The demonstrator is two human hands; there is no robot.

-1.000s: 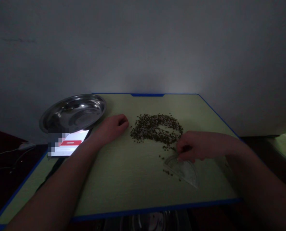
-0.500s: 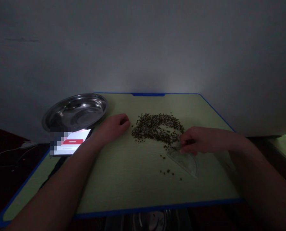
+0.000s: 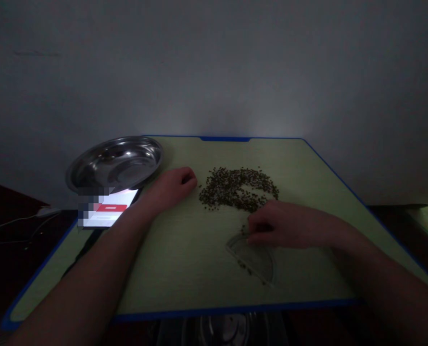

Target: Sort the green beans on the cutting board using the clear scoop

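A pile of small dark seeds or beans (image 3: 232,190) lies spread on the pale green table (image 3: 185,278). My right hand (image 3: 271,225), fingers closed, grips the upper edge of a clear half-round protractor (image 3: 255,262), held just in front of the pile. A few stray grains lie along and beneath its straight edge. To the left of the pile, my left hand (image 3: 180,185) rests on the table with its fingers curled; nothing shows in it.
A shiny steel basin (image 3: 116,163) stands at the back left. Below it lies a lit tablet or phone (image 3: 107,211), partly behind my left forearm. White cables (image 3: 46,211) hang off to the left. A grey wall rises behind the table.
My right hand has moved left and toward me, bringing the protractor over the stray grains. My left hand has stayed in place; the whole view has shifted slightly.
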